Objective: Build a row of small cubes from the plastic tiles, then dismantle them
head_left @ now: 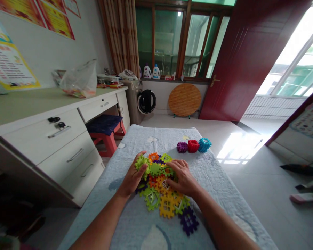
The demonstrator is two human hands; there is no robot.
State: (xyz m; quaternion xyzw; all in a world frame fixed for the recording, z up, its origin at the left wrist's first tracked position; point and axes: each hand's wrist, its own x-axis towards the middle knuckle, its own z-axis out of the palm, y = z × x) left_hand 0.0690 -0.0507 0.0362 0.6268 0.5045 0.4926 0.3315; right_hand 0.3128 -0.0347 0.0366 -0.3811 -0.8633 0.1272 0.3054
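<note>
My left hand (131, 177) is closed around a light green cluster of notched plastic building panels (141, 164), its thumb across the near side. My right hand (184, 176) is over the right side of a loose pile of similar panels, thumb and fingers apart, fingertips at the green and orange ones. In the pile, a flat green panel (155, 169) lies between the hands, with a yellow window panel (167, 206) nearer to me. A dark purple window panel (189, 221) lies at the pile's near right edge. Fingers partly cover the pieces beneath them.
A purple cube (182, 147), a red cube (193, 146) and a blue cube (205, 145) stand in a row at the back right of the cloth-covered table (114, 215). To the left are a white desk (65, 146) and a red stool (110, 143).
</note>
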